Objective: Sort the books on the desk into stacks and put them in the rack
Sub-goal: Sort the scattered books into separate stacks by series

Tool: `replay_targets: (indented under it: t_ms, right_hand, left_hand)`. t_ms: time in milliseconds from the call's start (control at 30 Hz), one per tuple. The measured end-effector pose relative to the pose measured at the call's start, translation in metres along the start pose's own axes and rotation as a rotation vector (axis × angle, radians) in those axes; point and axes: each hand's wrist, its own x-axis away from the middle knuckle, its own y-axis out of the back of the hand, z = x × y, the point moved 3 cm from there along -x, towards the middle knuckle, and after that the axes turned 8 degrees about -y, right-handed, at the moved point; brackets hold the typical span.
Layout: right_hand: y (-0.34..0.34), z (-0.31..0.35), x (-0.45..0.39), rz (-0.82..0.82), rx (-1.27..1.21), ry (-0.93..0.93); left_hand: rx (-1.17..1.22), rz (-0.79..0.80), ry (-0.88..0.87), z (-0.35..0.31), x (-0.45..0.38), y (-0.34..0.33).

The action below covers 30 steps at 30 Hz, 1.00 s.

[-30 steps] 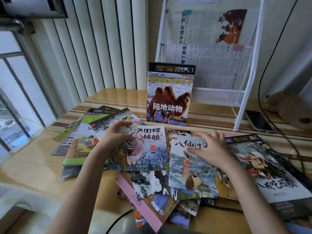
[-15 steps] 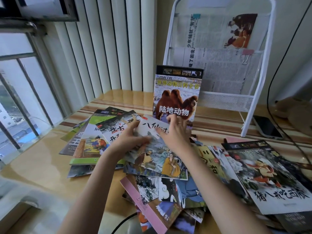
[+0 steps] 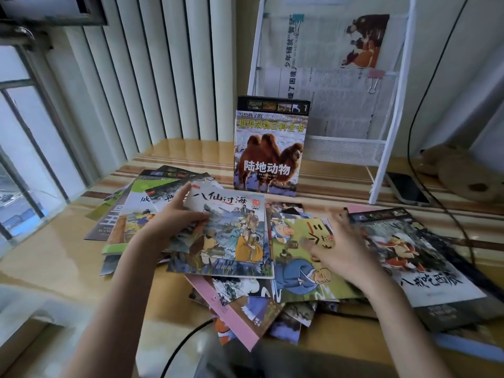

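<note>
Books (image 3: pixel 272 304) partly hidden; right hand (image 3: pixel 343 252) blurred.

Camel book (image 3: pixel 270 148) stands before the rack (image 3: pixel 392 137), behind scattered books (image 3: pixel 305 257).

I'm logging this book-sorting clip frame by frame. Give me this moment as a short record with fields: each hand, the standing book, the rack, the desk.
left hand: the left hand holds the blue-grey picture book with robed figures by its left edge
right hand: the right hand, blurred, fingers spread over the green picture book with a bald man in blue
standing book: camel-cover animal book, upright before the rack
rack: white wire rack holding clipped newspapers
desk: glossy wooden desk, books scattered, unsorted
</note>
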Motion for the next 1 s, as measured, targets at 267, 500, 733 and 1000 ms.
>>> replay_targets:
  t_ms: [267,500,733,1000]
  right_hand:
    - [0.008,-0.002,-0.009,-0.059,-0.398,-0.226]
    - [0.029,-0.005,-0.031,-0.02,-0.455,-0.243]
    - [0.093,-0.011,-0.054,-0.149,-0.404,0.111]
    - [0.092,0.013,-0.086,0.053,-0.528,0.248]
  left_hand:
    - [0.021,0.045,0.019,0.003,0.017,-0.013]
    - [0.101,0.028,0.013,0.004,0.01,-0.024]
    - [0.0,0.029,-0.155,-0.013,-0.006,-0.037]
    - [0.003,0.058,-0.184,-0.042,-0.029,-0.067]
